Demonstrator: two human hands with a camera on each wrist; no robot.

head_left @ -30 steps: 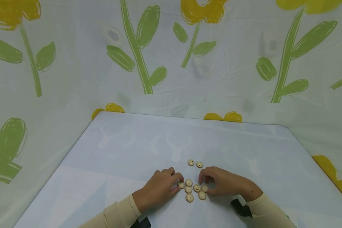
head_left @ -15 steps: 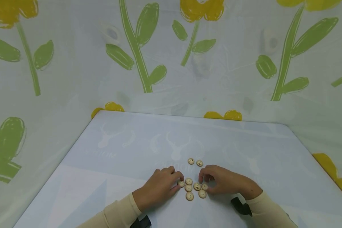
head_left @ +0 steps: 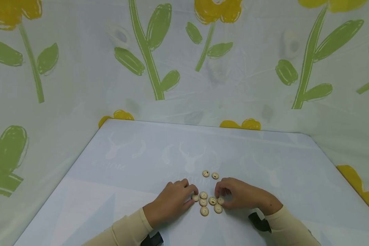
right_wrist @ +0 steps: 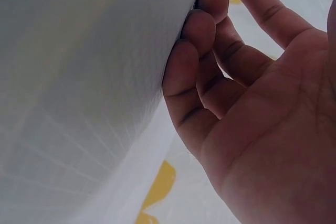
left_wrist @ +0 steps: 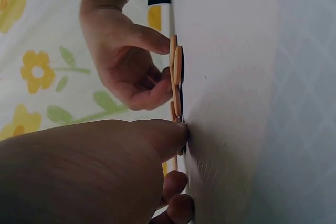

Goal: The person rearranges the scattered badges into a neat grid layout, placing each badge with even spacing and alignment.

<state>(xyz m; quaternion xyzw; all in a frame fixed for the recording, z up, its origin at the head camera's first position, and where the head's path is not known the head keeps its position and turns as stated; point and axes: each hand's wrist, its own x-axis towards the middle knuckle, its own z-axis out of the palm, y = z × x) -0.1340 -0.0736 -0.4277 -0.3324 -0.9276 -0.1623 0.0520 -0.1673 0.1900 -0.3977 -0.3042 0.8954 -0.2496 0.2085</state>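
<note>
Several round pale wooden buttons lie on the table in the head view. My left hand pinches the leftmost button between thumb and index finger, beside a short column with a top button, a middle button and a near button. Thumb and index finger of my right hand pinch another button, which adjoins a button on its left and a button below. Edge-on in the left wrist view, buttons overlap. The right wrist view shows curled fingers against the tabletop; the buttons are hidden there.
Farther back on the table lie two more buttons, one left and one right. A white curtain printed with yellow flowers and green leaves surrounds the table. Dark bands sit at both wrists.
Both hands stay nearly still, each keeping its pinch on the same button. The whole head view has shifted very slightly; the buttons keep their arrangement.
</note>
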